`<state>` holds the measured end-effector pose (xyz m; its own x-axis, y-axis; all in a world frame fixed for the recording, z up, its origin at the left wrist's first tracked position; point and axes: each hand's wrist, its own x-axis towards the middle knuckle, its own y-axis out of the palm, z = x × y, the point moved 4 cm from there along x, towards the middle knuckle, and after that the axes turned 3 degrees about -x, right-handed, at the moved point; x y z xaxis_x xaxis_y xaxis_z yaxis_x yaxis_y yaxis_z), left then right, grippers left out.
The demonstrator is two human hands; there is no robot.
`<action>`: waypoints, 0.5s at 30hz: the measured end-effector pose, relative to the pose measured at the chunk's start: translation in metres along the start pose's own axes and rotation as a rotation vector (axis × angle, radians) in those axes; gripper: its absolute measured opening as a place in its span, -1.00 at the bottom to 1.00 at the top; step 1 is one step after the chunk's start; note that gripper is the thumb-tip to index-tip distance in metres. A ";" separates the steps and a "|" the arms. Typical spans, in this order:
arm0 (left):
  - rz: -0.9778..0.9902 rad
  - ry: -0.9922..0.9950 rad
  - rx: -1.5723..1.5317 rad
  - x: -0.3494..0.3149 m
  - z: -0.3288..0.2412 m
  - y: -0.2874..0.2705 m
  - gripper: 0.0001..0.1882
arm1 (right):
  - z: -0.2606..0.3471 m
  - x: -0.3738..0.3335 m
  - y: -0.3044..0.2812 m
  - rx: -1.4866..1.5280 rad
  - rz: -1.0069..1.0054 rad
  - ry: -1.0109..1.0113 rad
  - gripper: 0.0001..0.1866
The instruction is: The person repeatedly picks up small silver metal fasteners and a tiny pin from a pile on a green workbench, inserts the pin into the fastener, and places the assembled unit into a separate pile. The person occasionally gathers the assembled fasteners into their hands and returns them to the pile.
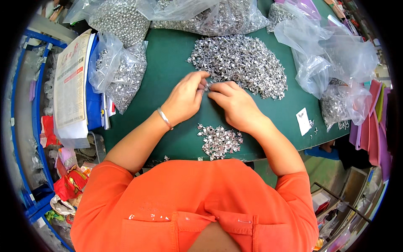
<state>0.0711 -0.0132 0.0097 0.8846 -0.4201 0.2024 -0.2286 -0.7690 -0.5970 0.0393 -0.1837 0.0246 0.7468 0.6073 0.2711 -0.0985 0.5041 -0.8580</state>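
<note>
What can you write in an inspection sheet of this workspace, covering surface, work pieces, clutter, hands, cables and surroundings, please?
Surface: green tabletop, partly covered.
Work pieces: large pile of small silvery pieces beyond the hands; smaller pile near the torso.
Clutter: clear plastic bags of metal parts at the far edge and both sides; newspaper at left; white slip at right.
Hands: left hand and right hand nearly meet at something small, blurred; grip unclear.
Cables: nothing seen.
Surroundings: blue-framed shelving at left.
</note>
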 end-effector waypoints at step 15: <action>0.030 0.145 0.173 -0.017 -0.012 0.003 -0.85 | -0.004 -0.043 -0.019 0.079 -0.291 0.272 -0.81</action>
<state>0.0503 -0.0139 0.0143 0.8077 -0.5164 0.2844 -0.1702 -0.6661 -0.7262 0.0113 -0.2217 0.0273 0.8968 0.2527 0.3631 0.1006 0.6828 -0.7236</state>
